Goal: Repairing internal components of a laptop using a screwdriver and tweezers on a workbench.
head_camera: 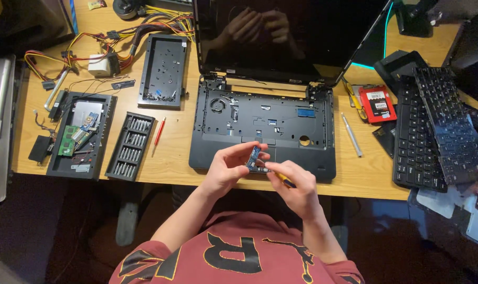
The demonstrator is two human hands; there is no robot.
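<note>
My left hand (228, 165) pinches a small blue circuit card (254, 157) upright, just above the front edge of a black laptop base (265, 118) with its keyboard removed. My right hand (297, 186) holds a small screwdriver with a yellow-and-black handle (285, 180), its tip against the lower edge of the card. The laptop's dark screen (286, 37) stands open behind the base and reflects both hands.
A black screwdriver bit set (130, 146) and a red-handled tool (159, 131) lie left of the laptop. Two black trays (163, 71) (81, 134) hold screws and boards. Coloured cables (118, 37) lie back left. Two loose keyboards (433, 131), a red drive (377, 103) and a silver tool (350, 134) lie right.
</note>
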